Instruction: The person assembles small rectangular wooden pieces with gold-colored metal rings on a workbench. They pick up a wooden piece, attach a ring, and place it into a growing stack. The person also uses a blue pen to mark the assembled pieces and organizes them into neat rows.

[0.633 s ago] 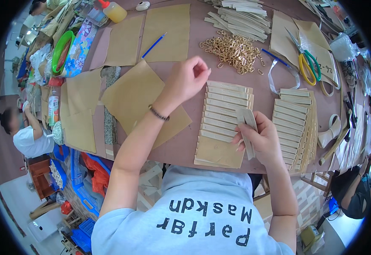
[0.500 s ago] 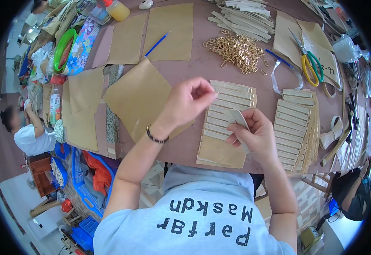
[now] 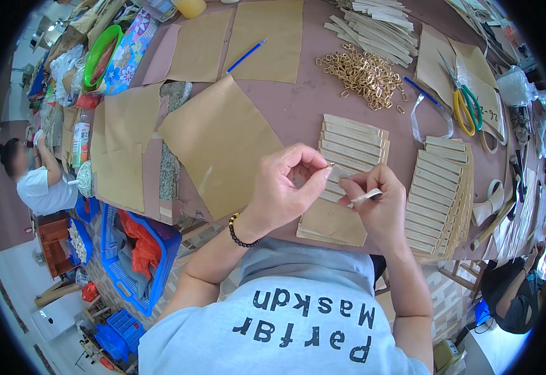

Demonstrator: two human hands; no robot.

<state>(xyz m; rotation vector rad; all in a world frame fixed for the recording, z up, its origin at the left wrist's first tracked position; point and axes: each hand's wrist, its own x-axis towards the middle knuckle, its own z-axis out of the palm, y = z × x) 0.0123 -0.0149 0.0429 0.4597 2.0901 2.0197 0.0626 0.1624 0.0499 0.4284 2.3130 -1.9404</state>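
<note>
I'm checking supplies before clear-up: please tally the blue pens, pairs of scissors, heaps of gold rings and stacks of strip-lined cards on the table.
Blue pens: 2
Pairs of scissors: 1
Heaps of gold rings: 1
Stacks of strip-lined cards: 2
Total: 6, counting each heap or stack as one

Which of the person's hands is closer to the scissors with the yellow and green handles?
Right. The right hand is below and left of the scissors in the picture; the left hand is also lower, but farther left.
</note>
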